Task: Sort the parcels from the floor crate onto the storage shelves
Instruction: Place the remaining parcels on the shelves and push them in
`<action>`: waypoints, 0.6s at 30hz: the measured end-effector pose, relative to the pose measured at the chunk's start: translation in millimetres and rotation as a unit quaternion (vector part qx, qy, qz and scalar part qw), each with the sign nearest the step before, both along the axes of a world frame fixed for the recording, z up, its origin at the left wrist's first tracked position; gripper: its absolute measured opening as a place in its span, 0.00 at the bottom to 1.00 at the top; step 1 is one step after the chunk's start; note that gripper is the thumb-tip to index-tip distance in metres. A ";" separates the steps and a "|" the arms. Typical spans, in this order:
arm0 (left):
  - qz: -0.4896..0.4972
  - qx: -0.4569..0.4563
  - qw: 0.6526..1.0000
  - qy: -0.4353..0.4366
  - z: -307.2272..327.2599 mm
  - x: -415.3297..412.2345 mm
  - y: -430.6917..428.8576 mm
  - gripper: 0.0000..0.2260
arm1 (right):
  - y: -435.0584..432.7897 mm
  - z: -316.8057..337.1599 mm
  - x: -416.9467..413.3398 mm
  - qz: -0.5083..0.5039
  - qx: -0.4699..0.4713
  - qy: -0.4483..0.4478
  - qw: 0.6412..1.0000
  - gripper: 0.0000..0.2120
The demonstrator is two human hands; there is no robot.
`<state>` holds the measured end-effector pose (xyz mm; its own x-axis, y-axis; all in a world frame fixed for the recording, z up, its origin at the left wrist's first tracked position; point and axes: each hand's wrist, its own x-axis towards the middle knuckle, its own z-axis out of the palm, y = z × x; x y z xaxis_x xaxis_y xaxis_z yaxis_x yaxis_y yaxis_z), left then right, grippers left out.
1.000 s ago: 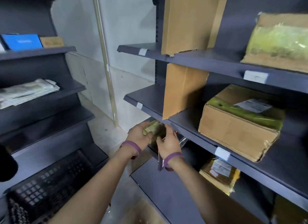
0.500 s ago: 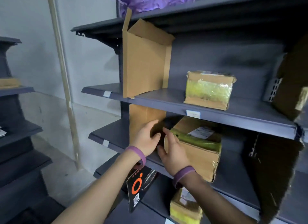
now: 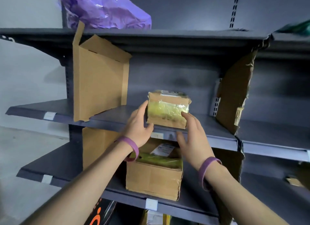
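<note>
**A:** Where's the box (image 3: 167, 110)?

**B:** On the middle shelf (image 3: 218, 129), right at its front lip. The left hand (image 3: 139, 126) grips the box's left corner, with fingers up the side and the thumb at the lower front. The right hand (image 3: 192, 139) is spread open by the right front corner. I can't tell whether it's touching.

**A:** How would you finish well?

**B:** I'd bring the right palm on, then slide the box back squarely so it can't tip off the lip.

**A:** Anything in the way?

**B:** A divider (image 3: 99, 84) stands to the left and torn card (image 3: 234, 94) leans to the right, both apart from the box. There's a bag (image 3: 107, 12) on the shelf above and a carton (image 3: 154, 179) below.
</note>
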<state>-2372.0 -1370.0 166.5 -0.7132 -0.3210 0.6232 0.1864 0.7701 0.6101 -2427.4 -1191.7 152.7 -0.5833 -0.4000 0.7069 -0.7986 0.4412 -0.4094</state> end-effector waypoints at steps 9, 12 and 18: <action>0.050 0.022 0.996 -0.068 -1.3 -30.2 8.4 0.36 | 7.1 -5.3 -43.8 -0.033 0.121 0.002 0.992 0.26; 0.069 0.005 0.992 -0.107 -4.2 -33.1 17.5 0.36 | 10.2 -5.0 -54.3 -0.048 0.157 0.022 0.986 0.26; 0.118 -0.027 0.985 -0.127 -7.5 -44.8 25.0 0.33 | 10.3 -6.1 -69.4 -0.056 0.208 0.043 0.976 0.27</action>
